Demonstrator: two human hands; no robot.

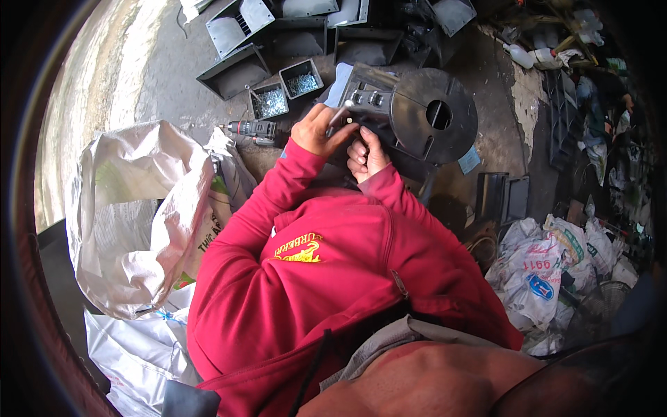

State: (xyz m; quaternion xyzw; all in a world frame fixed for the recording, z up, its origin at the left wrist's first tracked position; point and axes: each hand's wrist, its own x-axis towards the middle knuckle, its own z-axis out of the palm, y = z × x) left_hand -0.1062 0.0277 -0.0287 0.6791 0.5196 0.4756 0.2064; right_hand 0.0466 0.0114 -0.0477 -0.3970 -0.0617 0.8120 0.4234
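Note:
My left hand (pixel 316 131) is closed, its thumb and fingers brought together beside a small pale bit (pixel 349 120) at the near edge of a black housing (pixel 368 97). Just to its right, my right hand (pixel 368 154) has its fingers curled in and its thumb pointing up against the forefinger. Whatever either hand pinches is too small or hidden to name. The housing carries a large round black disc (pixel 410 104) with a hole in it. Both hands are close together at the housing's near side.
Two small bins of screws (pixel 269 102) (pixel 302 83) stand left of the housing. A cordless drill (pixel 256 130) lies below them. Black trough-shaped parts (pixel 233 71) sit at the far side. An open white sack (pixel 90 229) is at left, plastic bags (pixel 531 267) at right.

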